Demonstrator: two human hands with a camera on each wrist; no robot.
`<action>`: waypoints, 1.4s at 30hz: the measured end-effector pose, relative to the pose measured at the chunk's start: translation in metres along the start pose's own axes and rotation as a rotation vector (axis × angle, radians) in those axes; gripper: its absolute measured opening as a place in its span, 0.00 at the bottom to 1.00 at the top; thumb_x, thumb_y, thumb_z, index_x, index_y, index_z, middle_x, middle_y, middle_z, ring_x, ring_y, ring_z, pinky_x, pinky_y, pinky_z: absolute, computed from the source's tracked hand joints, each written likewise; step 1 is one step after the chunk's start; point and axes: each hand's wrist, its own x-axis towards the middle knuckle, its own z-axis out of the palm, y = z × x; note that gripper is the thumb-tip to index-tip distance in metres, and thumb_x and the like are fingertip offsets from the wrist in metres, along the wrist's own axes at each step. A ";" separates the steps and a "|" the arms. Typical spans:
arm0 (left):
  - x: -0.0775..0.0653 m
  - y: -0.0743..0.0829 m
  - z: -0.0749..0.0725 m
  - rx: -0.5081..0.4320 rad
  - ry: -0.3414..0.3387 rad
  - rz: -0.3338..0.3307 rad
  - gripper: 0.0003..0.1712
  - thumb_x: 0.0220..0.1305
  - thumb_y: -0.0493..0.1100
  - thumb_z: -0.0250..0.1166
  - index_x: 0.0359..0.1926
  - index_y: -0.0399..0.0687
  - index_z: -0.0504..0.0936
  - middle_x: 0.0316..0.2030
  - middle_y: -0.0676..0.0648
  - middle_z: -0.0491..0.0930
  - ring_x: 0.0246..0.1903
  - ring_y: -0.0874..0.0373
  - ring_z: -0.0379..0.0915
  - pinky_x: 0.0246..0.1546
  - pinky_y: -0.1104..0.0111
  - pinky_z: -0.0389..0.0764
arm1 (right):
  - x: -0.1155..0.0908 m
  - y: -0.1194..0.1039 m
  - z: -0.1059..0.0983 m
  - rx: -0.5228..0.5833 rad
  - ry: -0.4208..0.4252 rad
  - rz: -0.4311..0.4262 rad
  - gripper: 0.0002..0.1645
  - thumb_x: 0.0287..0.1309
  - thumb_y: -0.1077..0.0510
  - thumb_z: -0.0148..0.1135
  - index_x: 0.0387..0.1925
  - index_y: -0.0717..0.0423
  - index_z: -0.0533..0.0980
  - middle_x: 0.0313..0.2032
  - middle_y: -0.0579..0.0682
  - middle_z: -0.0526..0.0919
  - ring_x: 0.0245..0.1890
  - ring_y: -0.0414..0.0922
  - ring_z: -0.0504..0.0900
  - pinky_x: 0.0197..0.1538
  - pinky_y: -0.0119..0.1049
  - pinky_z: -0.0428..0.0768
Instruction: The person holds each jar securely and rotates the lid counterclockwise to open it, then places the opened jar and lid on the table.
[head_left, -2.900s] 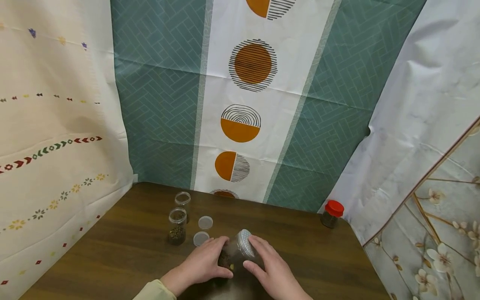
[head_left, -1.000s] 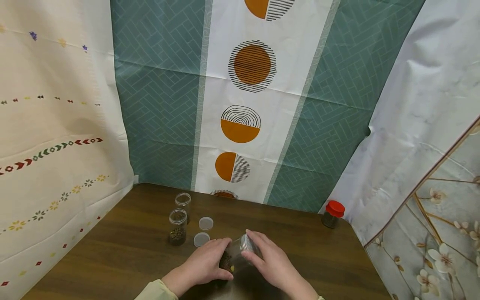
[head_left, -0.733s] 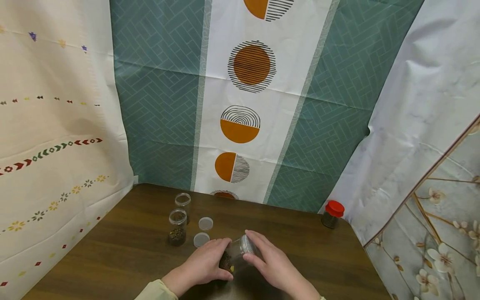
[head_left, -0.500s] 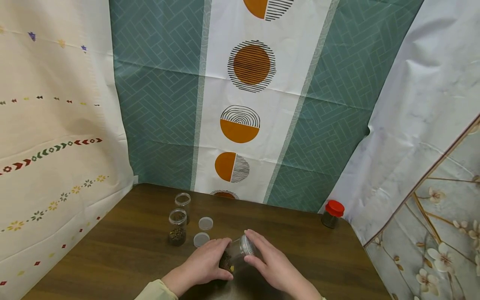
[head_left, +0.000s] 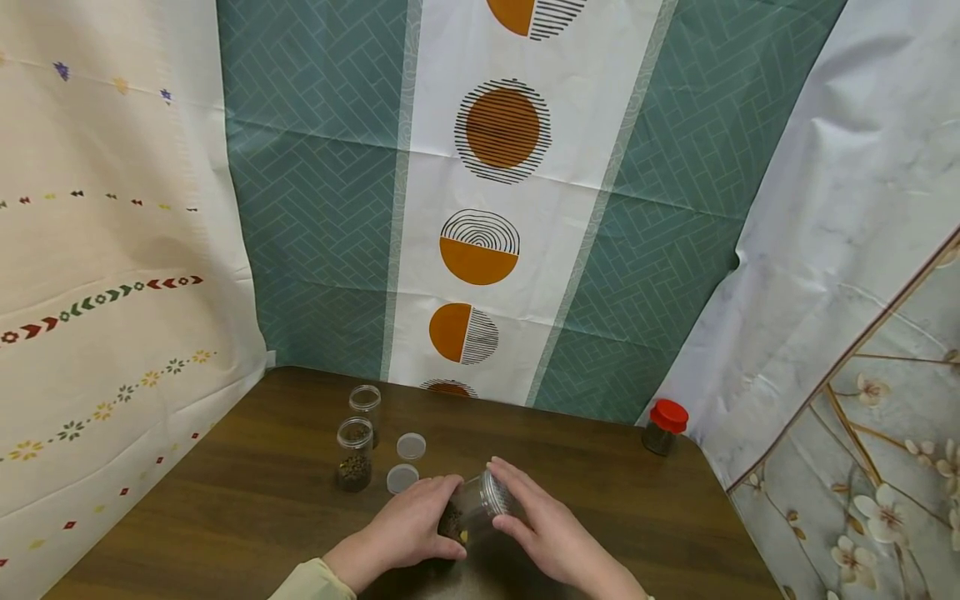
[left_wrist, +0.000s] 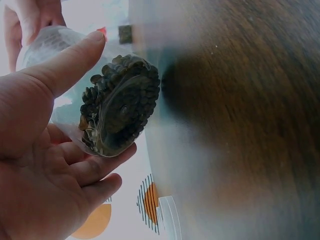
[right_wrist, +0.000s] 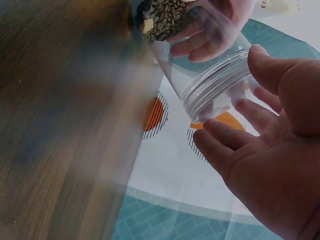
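Note:
A clear jar (head_left: pixel 471 498) lies tilted above the table, its lidded end up and to the right. My left hand (head_left: pixel 408 525) grips it near the base, thumb on one side and fingers on the other. Dark, seed-like pieces (left_wrist: pixel 125 107) crowd the bottom, with a yellowish bit (right_wrist: pixel 148 25) among them. My right hand (head_left: pixel 551 533) holds the ridged, clear screw lid (right_wrist: pixel 216 84) at its edge, thumb on one side and fingertips on the other. Part of the lid's top shows between thumb and fingers in the head view.
Left on the brown table (head_left: pixel 247 492) stand two clear jars without lids, a front jar (head_left: pixel 354 458) holding dark and yellow pieces and a back jar (head_left: pixel 366 403). Two round lids, one farther (head_left: pixel 411 446) and one nearer (head_left: pixel 402 478), lie beside them. A red-capped jar (head_left: pixel 664 427) stands far right.
Since 2.9 s ago the lid's top has turned away from the head camera and the right hand has shifted round it. Over the last second its thumb has slid slightly; the left hand stays put.

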 end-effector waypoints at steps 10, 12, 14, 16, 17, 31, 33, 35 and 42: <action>0.001 0.000 0.001 0.005 -0.008 -0.009 0.51 0.55 0.62 0.87 0.70 0.42 0.76 0.60 0.45 0.83 0.58 0.49 0.80 0.57 0.51 0.82 | 0.006 -0.006 0.000 -0.012 0.079 0.044 0.43 0.76 0.37 0.69 0.85 0.33 0.63 0.82 0.46 0.66 0.72 0.55 0.78 0.63 0.63 0.81; 0.002 0.001 0.000 0.005 -0.009 -0.009 0.51 0.55 0.62 0.88 0.70 0.41 0.76 0.61 0.45 0.83 0.58 0.48 0.80 0.58 0.50 0.82 | 0.008 -0.008 0.001 -0.041 0.111 0.087 0.43 0.75 0.34 0.68 0.84 0.35 0.65 0.79 0.48 0.69 0.68 0.56 0.81 0.60 0.64 0.82; 0.002 0.003 -0.001 0.010 -0.015 -0.014 0.52 0.55 0.62 0.88 0.70 0.41 0.75 0.62 0.45 0.83 0.59 0.47 0.80 0.60 0.49 0.81 | 0.010 -0.010 0.003 -0.071 0.126 0.127 0.43 0.75 0.32 0.67 0.83 0.39 0.68 0.76 0.51 0.73 0.65 0.57 0.83 0.58 0.65 0.83; 0.002 0.003 -0.002 0.013 -0.016 -0.012 0.52 0.55 0.62 0.88 0.70 0.41 0.75 0.62 0.44 0.83 0.60 0.46 0.80 0.61 0.48 0.81 | 0.011 -0.011 0.003 -0.091 0.128 0.154 0.43 0.75 0.33 0.68 0.82 0.41 0.70 0.72 0.53 0.76 0.63 0.58 0.84 0.56 0.66 0.83; 0.002 0.004 -0.002 0.014 -0.015 -0.011 0.52 0.55 0.62 0.88 0.70 0.41 0.75 0.62 0.44 0.83 0.60 0.46 0.80 0.61 0.47 0.80 | 0.012 -0.012 0.003 -0.095 0.123 0.165 0.42 0.74 0.32 0.68 0.81 0.42 0.71 0.71 0.53 0.77 0.63 0.58 0.84 0.55 0.66 0.83; 0.003 0.005 -0.002 0.015 -0.024 -0.012 0.52 0.55 0.62 0.88 0.70 0.40 0.76 0.60 0.44 0.84 0.57 0.48 0.80 0.58 0.50 0.82 | 0.012 -0.012 0.004 -0.046 0.073 0.170 0.40 0.77 0.34 0.65 0.81 0.45 0.71 0.72 0.54 0.77 0.66 0.58 0.82 0.60 0.65 0.81; 0.002 0.005 -0.003 0.012 -0.023 -0.012 0.52 0.55 0.62 0.88 0.70 0.40 0.76 0.60 0.44 0.83 0.57 0.48 0.80 0.57 0.50 0.82 | 0.011 -0.011 0.004 -0.041 0.070 0.161 0.39 0.77 0.36 0.66 0.81 0.44 0.71 0.73 0.54 0.76 0.66 0.57 0.82 0.61 0.64 0.81; 0.002 0.005 -0.003 0.010 -0.021 -0.011 0.51 0.55 0.62 0.87 0.70 0.40 0.76 0.60 0.44 0.83 0.56 0.48 0.80 0.56 0.50 0.82 | 0.010 -0.011 0.004 -0.030 0.069 0.151 0.39 0.78 0.37 0.66 0.81 0.44 0.70 0.74 0.53 0.75 0.67 0.57 0.82 0.62 0.64 0.81; 0.002 0.003 -0.002 0.015 -0.011 -0.005 0.51 0.55 0.62 0.88 0.69 0.40 0.76 0.59 0.45 0.84 0.55 0.50 0.80 0.54 0.52 0.82 | 0.007 -0.008 0.004 -0.024 0.069 0.097 0.38 0.78 0.39 0.66 0.82 0.40 0.68 0.77 0.49 0.73 0.67 0.52 0.81 0.62 0.61 0.82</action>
